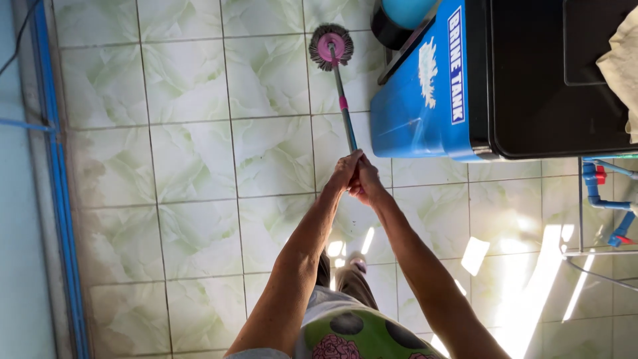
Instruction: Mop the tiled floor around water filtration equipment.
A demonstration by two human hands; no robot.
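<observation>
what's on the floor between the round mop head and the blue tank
Nothing. In the head view, only bare pale green floor tiles lie between the round grey mop head with pink centre and the blue plastic tank.

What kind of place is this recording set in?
Probably a tiled utility or wash area of a building: glossy green-white floor tiles, a blue tank, blue water pipes with valves, and a mop in both hands.

A mop (337, 73) stands nearly upright on the pale green floor tiles. Its round head, a pink disc ringed by grey, frayed strands, rests flat on the floor close beside a blue tank. The thin metal handle, with a pink collar partway up, rises toward the camera.
</observation>
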